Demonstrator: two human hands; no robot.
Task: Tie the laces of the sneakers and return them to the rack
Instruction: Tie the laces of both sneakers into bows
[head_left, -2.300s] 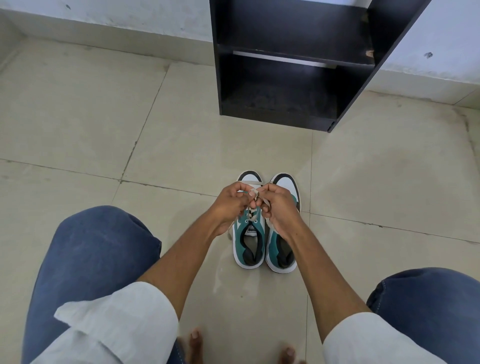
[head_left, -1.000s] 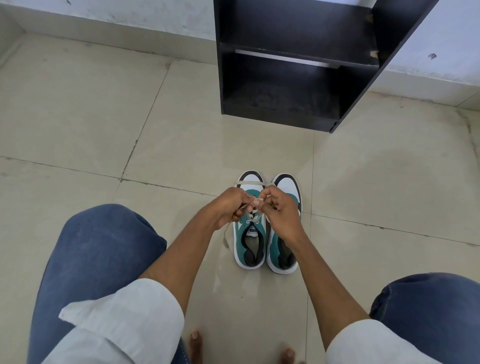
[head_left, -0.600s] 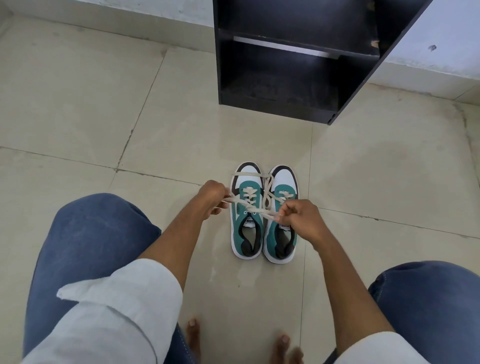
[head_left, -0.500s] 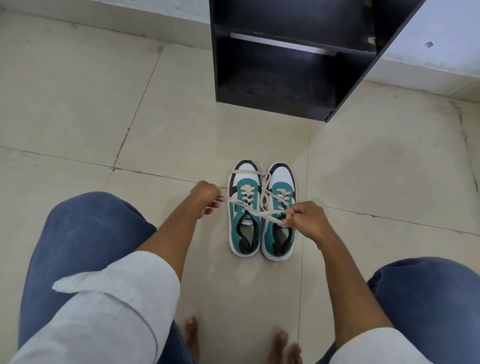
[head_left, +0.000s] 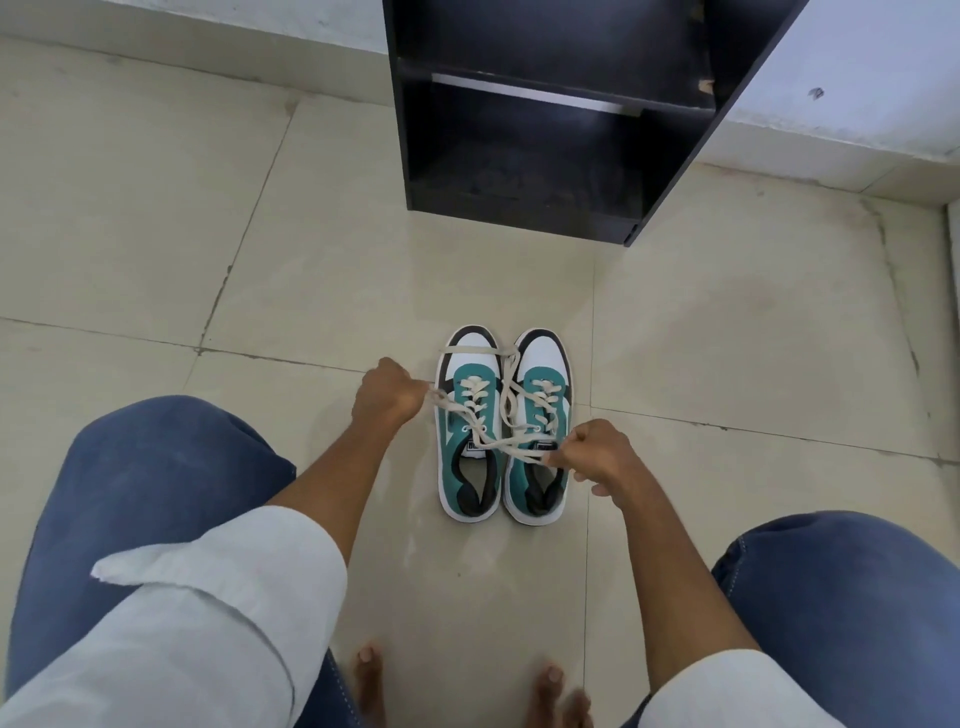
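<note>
Two sneakers (head_left: 501, 426) stood side by side on the tiled floor (head_left: 727, 338), toes pointing to 12 o'clock, teal and white with dark trim. The left sneaker (head_left: 467, 415) and right sneaker (head_left: 540, 410) were touching or nearly so along their inner edges. The left hand (head_left: 387, 392) sat at 9 o'clock of the pair, just beside the left sneaker, fingers curled closed around one end of a cream lace (head_left: 485, 434). The right hand (head_left: 597, 452) was at 4 o'clock, over the heel opening of the right sneaker, fingers pinched on the other end. The lace ran taut between the hands, crossing both tongues (which shoe it threaded could not be told for certain). A loose loop lay across the toes. The black rack (head_left: 545, 119) stood at 12 o'clock, well apart from the sneakers, against the wall. Bare toes (head_left: 369, 670) showed at 6 o'clock.
</note>
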